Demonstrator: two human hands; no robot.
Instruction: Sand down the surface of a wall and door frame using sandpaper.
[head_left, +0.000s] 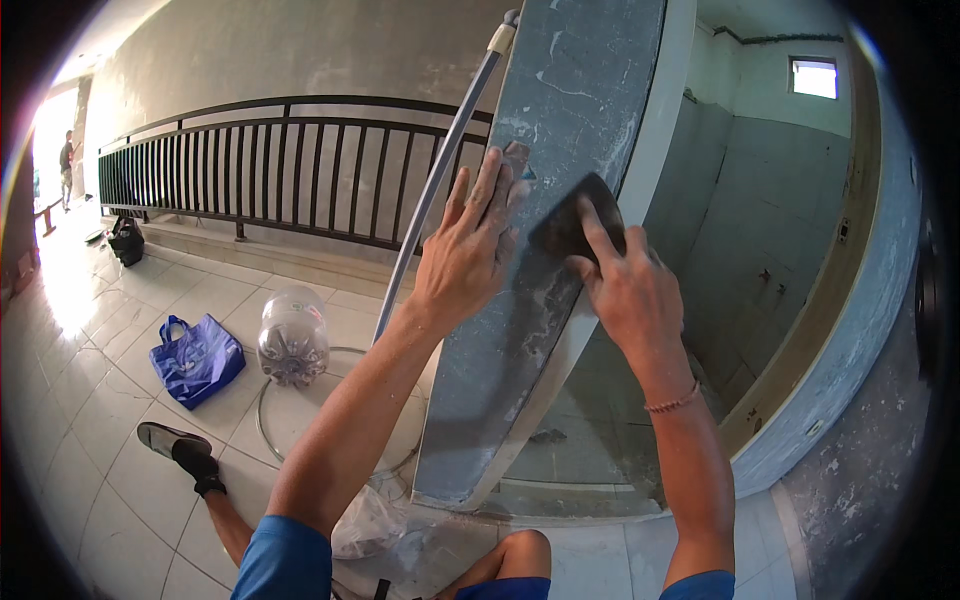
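Note:
Before me stands a narrow grey wall end (469, 405) with a patchy, skim-coated surface and pale scratches. My right hand (637, 289) grips a dark flat scraper (574, 217), index finger stretched along its face; the blade lies against the wall face near its right edge. My left hand (469, 247) is raised at the wall's left edge, fingers extended. Beneath its fingertips shows a small flat, dusty piece (516, 155) with a bit of teal; its exact kind is unclear. Darker, damp-looking filler (540, 322) covers the wall below the scraper.
A grey pipe (442, 172) leans left of the wall, near a black metal railing (315, 172). On the tiled floor are a blue bag (199, 360), a large clear plastic bottle (292, 337), a hose loop (262, 427) and a plastic bag (367, 525). A doorway opens right. Far left stands a person (67, 169).

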